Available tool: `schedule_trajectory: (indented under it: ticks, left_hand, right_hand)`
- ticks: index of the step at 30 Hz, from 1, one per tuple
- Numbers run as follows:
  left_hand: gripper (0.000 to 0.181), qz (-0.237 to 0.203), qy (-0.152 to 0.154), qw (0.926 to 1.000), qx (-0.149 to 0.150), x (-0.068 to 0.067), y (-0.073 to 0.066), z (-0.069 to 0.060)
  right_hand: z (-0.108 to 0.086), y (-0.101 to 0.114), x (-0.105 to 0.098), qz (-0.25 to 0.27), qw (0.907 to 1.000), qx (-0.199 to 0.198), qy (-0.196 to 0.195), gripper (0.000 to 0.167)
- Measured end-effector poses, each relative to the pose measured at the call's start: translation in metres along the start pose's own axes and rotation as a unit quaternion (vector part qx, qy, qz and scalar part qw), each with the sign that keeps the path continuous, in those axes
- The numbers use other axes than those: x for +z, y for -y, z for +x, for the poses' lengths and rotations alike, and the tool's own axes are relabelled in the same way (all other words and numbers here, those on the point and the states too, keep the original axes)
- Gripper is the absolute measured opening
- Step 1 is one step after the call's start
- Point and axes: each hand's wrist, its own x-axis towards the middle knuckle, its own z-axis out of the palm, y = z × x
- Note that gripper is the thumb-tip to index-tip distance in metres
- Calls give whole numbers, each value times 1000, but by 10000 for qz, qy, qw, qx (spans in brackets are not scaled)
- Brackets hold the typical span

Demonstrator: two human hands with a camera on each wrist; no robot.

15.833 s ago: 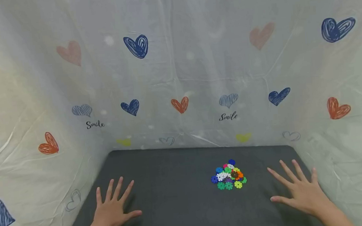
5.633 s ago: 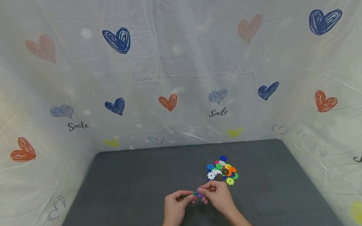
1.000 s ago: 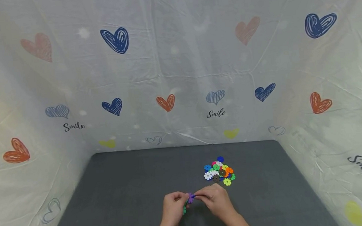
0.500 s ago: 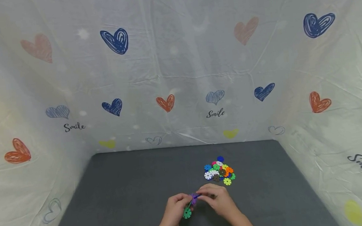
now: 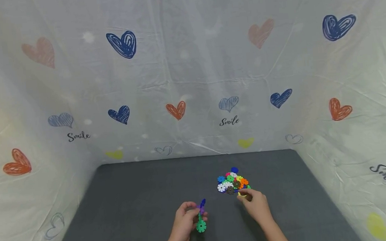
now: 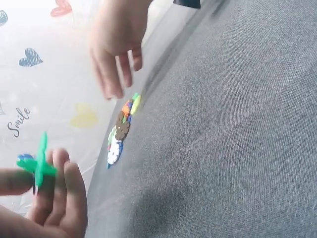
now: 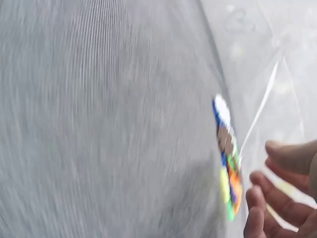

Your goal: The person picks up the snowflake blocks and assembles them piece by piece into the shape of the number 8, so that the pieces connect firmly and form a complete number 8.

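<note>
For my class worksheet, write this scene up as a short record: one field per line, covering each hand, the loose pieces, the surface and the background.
Left hand: grips joined discs in blue, purple and green
Right hand: just over a yellow disc; wrist views show no grip on it
Loose pieces: pile of notched discs, including white, brown, orange, green and blue
Surface: dark grey table
Background: pale sheet printed with hearts and "Smile"
</note>
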Motion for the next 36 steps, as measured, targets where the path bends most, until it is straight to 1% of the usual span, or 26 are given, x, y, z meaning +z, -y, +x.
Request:
schedule_trajectory:
  ticks: [2, 4, 6, 10, 13, 16, 18, 22, 26, 28, 31, 34, 36]
  left_hand:
    - [38, 25, -90, 9999, 88, 1, -1, 0]
    - [46, 9, -171, 9998, 129, 2, -1, 0]
    - [47, -50, -181, 9997, 141, 2, 0, 1]
    - [45, -138, -133, 9998, 46, 3, 1, 2]
    - [48, -53, -199, 9998, -27, 3, 2, 2]
    - [55, 36, -293, 9995, -88, 2, 3, 3]
    - [61, 42, -330, 9994, -110, 2, 3, 3]
    - [71, -61, -315, 9995, -41, 2, 3, 6]
    - [75, -138, -294, 9995, 30, 1, 4, 13]
    - [75, -201, -272, 9994, 26, 0, 6, 18]
    - [72, -369, -185, 9991, -52, -1, 8, 27]
    - [63, -518, -90, 9985, -145, -2, 10, 34]
    - [58, -527, -63, 9985, -129, -1, 9, 37]
  right_hand:
    - [3, -7, -3, -189, 9995, 221, -101, 23]
    - [6, -13, -5, -358, 9985, 377, -158, 25]
    - [8, -16, -6, -479, 9975, 498, -165, 27]
    - [11, -19, -2, -842, 9944, 611, -175, 31]
    - [12, -19, 1, -1096, 9921, 599, -133, 31]
    - [12, -20, 3, -1181, 9912, 604, -45, 27]
    - [12, -20, 3, -1177, 9911, 620, -18, 25]
    - [13, -21, 3, -1103, 9916, 675, -13, 24]
    - [14, -21, 4, -1089, 9910, 776, 4, 24]
    - [14, -21, 4, -1076, 9908, 818, -21, 24]
    - [13, -22, 3, -921, 9919, 867, -89, 21]
    - [11, -21, 3, -594, 9943, 868, -180, 19]
    - [10, -19, 2, -318, 9958, 827, -223, 17]
